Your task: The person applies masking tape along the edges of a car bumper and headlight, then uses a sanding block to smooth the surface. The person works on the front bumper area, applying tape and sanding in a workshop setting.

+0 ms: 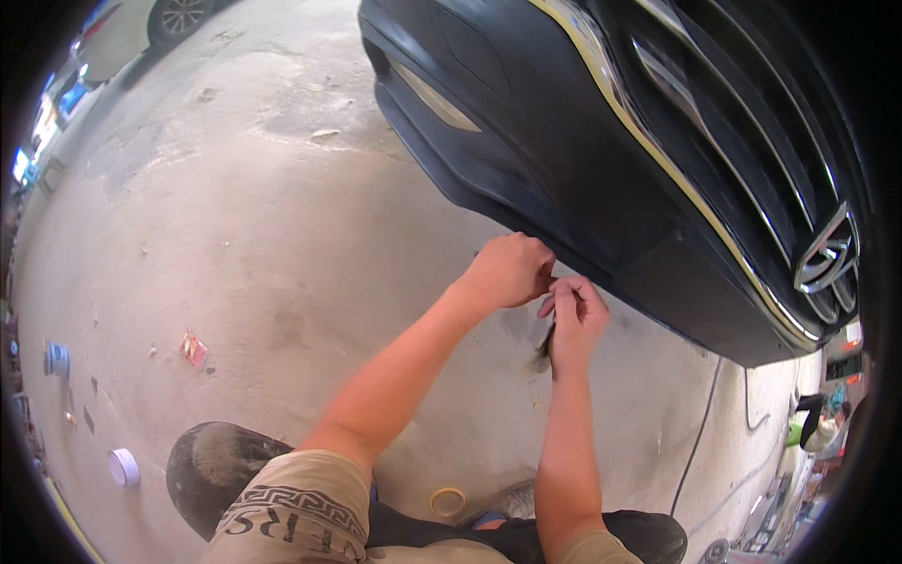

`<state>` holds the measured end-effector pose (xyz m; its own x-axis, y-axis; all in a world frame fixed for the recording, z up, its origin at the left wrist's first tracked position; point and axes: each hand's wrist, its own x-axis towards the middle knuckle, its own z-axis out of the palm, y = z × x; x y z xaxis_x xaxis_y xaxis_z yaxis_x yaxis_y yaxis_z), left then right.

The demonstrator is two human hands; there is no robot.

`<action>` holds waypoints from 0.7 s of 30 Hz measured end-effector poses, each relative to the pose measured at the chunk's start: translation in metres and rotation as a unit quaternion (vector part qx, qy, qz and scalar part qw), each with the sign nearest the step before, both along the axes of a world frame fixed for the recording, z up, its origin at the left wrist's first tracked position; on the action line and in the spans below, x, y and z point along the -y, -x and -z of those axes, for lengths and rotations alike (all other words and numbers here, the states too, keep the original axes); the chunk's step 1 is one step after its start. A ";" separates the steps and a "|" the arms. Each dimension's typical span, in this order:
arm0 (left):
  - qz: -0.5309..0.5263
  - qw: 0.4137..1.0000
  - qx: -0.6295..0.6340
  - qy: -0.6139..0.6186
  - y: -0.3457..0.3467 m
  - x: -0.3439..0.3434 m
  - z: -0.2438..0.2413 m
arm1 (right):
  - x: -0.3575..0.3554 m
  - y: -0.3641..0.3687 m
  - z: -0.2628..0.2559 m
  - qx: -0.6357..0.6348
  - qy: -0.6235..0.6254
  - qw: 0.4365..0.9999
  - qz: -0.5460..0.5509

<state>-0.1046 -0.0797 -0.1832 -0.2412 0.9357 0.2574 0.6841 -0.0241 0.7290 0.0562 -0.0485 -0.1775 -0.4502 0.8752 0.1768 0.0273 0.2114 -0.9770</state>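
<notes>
My left hand [513, 271] is closed at the lower edge of a dark car bumper [599, 176], its fingertips pinching a small thing that I cannot make out. Right beside it, my right hand [578, 303] has its thumb and fingers drawn together at the same spot. A dark, bristly thing, possibly a brush [544, 345], hangs down by the right palm, its tip blurred. Yellow masking tape [659, 166] runs along the chrome trim above the bumper, beside the grille [733, 120] with its chrome emblem.
A roll of yellow tape [447, 502] lies on the floor between my legs. At the left are a white roll [123, 467], a blue-and-white can [57, 359] and a red packet [193, 350]. A dark cable [697, 437] crosses the floor at right; another person [821, 423] is beyond.
</notes>
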 end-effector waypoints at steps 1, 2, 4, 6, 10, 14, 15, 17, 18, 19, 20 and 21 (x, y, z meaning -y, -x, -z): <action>-0.004 1.000 0.005 0.006 0.007 0.002 -0.009 | -0.003 0.000 0.002 0.004 0.017 0.999 -0.030; -0.005 1.000 0.013 0.010 0.013 0.002 -0.020 | -0.003 0.002 -0.001 0.012 0.030 0.998 -0.058; 0.011 0.998 0.049 0.029 0.024 0.009 -0.036 | 0.005 0.013 -0.004 0.098 0.058 0.992 -0.060; 0.004 1.000 0.022 0.014 0.036 0.011 -0.039 | 0.010 0.030 -0.004 0.199 0.071 0.974 -0.082; 0.013 0.995 0.079 -0.064 0.039 0.021 -0.073 | 0.008 0.035 0.010 0.332 0.042 0.915 -0.225; 0.034 0.971 0.156 -0.178 0.049 0.025 -0.094 | 0.014 0.038 0.010 0.421 0.081 0.857 -0.286; 0.022 0.958 0.183 -0.219 0.051 0.023 -0.093 | 0.013 0.036 0.015 0.435 0.092 0.846 -0.294; -0.015 0.928 0.240 -0.283 0.057 0.018 -0.091 | 0.015 0.032 0.011 0.475 0.106 0.825 -0.288; -0.030 0.910 0.269 -0.314 0.060 0.015 -0.089 | 0.017 0.031 0.008 0.494 0.113 0.815 -0.281; -0.055 0.883 0.292 -0.364 0.065 0.007 -0.083 | 0.016 0.028 0.007 0.528 0.121 0.793 -0.279; -0.084 0.873 0.311 -0.366 0.070 0.005 -0.082 | 0.017 0.022 0.007 0.536 0.128 0.790 -0.269; -0.113 0.863 0.331 -0.365 0.077 0.005 -0.081 | 0.019 0.016 0.006 0.544 0.135 0.786 -0.260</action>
<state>-0.1816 -0.0843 -0.1026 -0.7162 0.4917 0.4952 0.1720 -0.5633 0.8081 0.0399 -0.0671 -0.1831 -0.5160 0.4629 -0.7208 0.8564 0.2592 -0.4465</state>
